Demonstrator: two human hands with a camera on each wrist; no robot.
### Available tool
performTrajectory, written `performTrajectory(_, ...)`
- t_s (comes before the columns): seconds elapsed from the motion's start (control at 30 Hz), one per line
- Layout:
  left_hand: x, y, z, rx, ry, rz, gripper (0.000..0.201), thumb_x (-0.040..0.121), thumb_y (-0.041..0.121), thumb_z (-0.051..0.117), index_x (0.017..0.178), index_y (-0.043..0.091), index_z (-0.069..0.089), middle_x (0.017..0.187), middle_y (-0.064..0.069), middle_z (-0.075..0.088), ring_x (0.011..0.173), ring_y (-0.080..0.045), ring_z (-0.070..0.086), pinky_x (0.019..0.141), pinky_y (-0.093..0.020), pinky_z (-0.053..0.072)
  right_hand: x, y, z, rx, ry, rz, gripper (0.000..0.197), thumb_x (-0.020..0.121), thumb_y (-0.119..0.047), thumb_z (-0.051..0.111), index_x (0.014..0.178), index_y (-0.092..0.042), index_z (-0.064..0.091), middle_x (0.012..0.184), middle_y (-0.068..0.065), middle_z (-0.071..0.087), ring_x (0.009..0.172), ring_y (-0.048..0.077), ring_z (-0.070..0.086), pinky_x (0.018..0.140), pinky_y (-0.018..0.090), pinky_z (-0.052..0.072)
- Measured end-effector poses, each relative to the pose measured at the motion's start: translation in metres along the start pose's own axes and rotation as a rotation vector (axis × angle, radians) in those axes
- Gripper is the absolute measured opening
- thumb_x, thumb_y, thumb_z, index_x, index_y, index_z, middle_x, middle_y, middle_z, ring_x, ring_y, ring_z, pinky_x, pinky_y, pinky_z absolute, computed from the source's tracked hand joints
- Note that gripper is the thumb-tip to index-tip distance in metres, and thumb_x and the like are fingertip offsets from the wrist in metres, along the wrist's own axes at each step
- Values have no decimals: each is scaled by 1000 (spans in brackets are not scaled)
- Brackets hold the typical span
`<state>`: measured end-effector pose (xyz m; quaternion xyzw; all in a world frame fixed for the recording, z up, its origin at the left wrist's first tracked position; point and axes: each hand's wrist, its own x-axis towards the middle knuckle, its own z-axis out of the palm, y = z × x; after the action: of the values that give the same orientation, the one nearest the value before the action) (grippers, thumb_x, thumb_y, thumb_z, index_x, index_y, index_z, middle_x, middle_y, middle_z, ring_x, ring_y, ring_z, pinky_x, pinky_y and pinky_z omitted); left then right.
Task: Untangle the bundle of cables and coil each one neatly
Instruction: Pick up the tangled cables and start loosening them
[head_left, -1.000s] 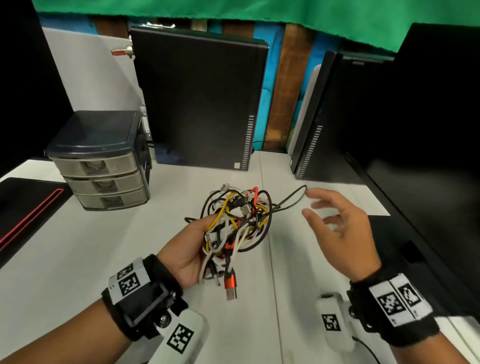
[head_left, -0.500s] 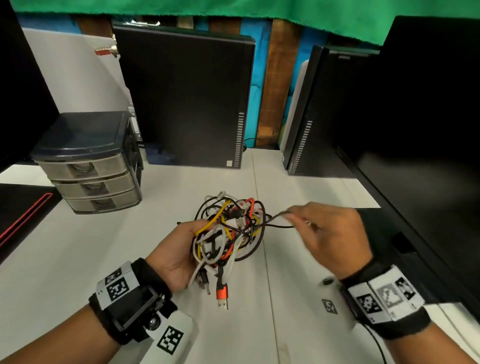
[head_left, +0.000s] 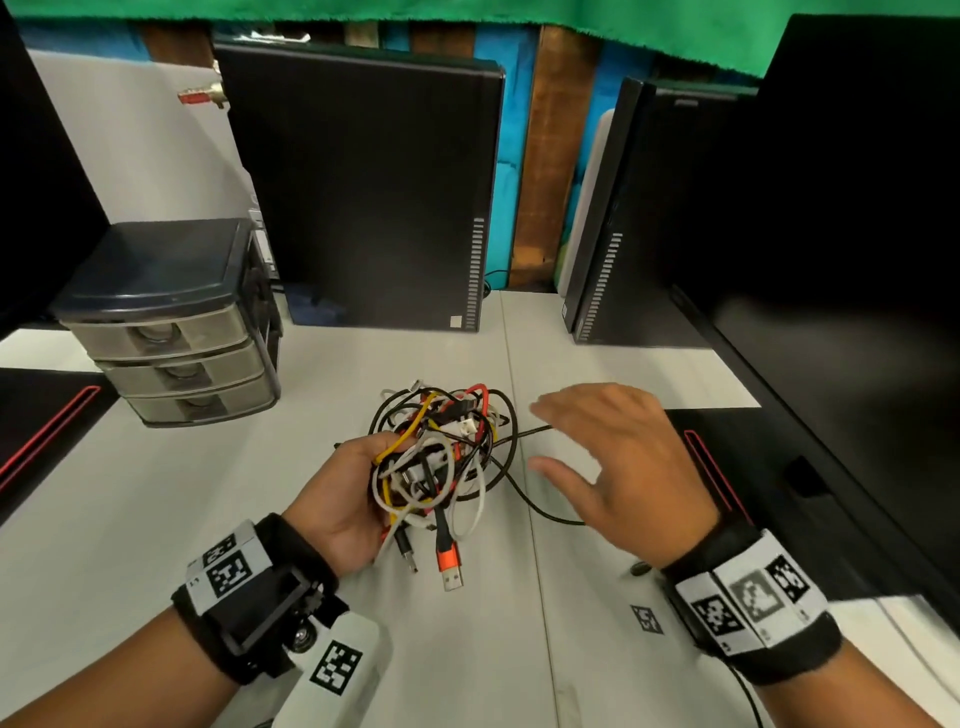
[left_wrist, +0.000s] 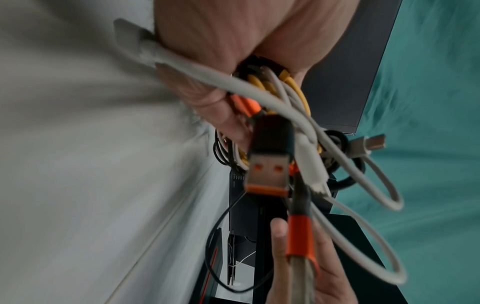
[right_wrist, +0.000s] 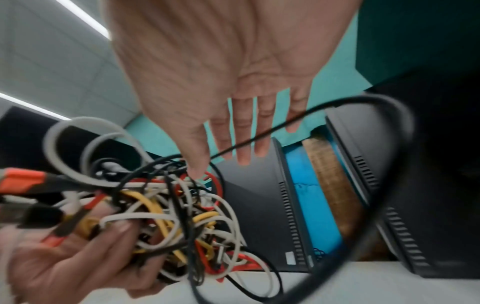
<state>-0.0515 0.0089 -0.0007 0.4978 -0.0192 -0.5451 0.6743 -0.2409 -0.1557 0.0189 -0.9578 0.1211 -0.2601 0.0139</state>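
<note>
None of the cables had been freed or coiled: you held the whole multicoloured bundle of white, black, yellow and red cables (head_left: 439, 460) above the white bench (head_left: 156, 519) in your left hand (head_left: 343, 499), fingers curled round its near side. Only one thin black cable (head_left: 524, 499) trailed loose, looping out to the right under your right hand (head_left: 618, 457), which hovered beside the knot with fingers spread and gripping nothing. Every cable remained to be separated and wound, as I judged it.

Around you, the two black upright computer cases (head_left: 363, 197) stood at the back, well clear. The grey three-drawer plastic organiser (head_left: 166, 338) sat to the left, apart from the work. Smallest, the orange-and-black USB plug (head_left: 449, 564) dangled beneath the bundle and could snag on neighbouring loops when you pulled.
</note>
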Motion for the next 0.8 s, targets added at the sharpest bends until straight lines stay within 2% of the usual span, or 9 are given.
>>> performTrajectory(0.1, 0, -4, 0, -14, 4, -31, 37, 85, 14, 53, 114, -3, 69, 106, -21, 72, 92, -34, 71, 81, -41, 60, -3, -14, 9, -1, 10, -128, 24, 95, -37, 59, 104, -20, 73, 89, -6, 72, 80, 16, 65, 73, 32, 52)
performTrajectory(0.17, -1, -6, 0, -61, -23, -68, 35, 85, 11, 50, 112, -4, 68, 98, -21, 72, 78, -32, 73, 62, -36, 61, -4, -14, 14, -55, -8, -146, 3, 88, -20, 71, 91, -20, 73, 71, -5, 66, 61, 18, 61, 56, 28, 50)
performTrajectory(0.27, -10, -4, 7, -115, -134, -128, 44, 80, 8, 52, 118, -10, 66, 98, -24, 72, 75, -33, 73, 59, -37, 62, -2, 9, 16, -154, -12, 111, 10, 86, -7, 70, 83, -16, 72, 65, -1, 63, 51, 21, 59, 44, 27, 46)
performTrajectory(0.33, -15, -2, 7, -150, -200, -141, 50, 68, 2, 64, 116, -15, 65, 102, -29, 71, 83, -36, 74, 64, -37, 63, -3, 31, 9, -195, 10, 342, 17, 94, -15, 60, 80, -15, 70, 68, 3, 66, 53, 26, 61, 48, 28, 45)
performTrajectory(0.4, -12, -3, 2, -181, -233, -134, 66, 70, 9, 70, 132, -8, 57, 132, -27, 59, 114, -36, 63, 98, -39, 55, -6, 46, -1, -144, -97, 506, 19, 97, -25, 58, 86, -17, 71, 74, 2, 70, 63, 27, 63, 56, 27, 42)
performTrajectory(0.43, -11, -2, 1, -193, -233, -105, 60, 75, 14, 67, 131, -5, 59, 129, -24, 60, 111, -35, 63, 99, -38, 53, -7, 48, -6, -105, -132, 556, 17, 97, -27, 58, 92, -19, 72, 79, 1, 72, 69, 26, 65, 59, 27, 41)
performTrajectory(0.53, -4, 1, -3, -240, -201, -37, 30, 89, 18, 46, 87, -1, 69, 77, -15, 67, 60, -26, 66, 68, -32, 60, -8, 41, -5, -65, -85, 575, 22, 95, -25, 61, 116, -21, 67, 100, 0, 71, 93, 23, 65, 71, 27, 45)
performTrajectory(0.67, -3, 4, -3, -173, -155, 23, 34, 80, 17, 47, 96, 0, 71, 89, -18, 67, 72, -31, 66, 90, -41, 47, -1, 12, 0, 326, 66, 421, 17, 98, -34, 58, 106, -24, 71, 106, -11, 70, 103, 9, 63, 88, 27, 49)
performTrajectory(0.8, -4, 8, -2, -193, -211, 60, 37, 78, 11, 42, 94, 0, 73, 87, -18, 73, 72, -32, 71, 67, -40, 61, 6, -20, 0, 1012, -347, 530, 35, 92, -44, 55, 101, -15, 73, 97, -1, 76, 99, 10, 70, 99, 30, 50)
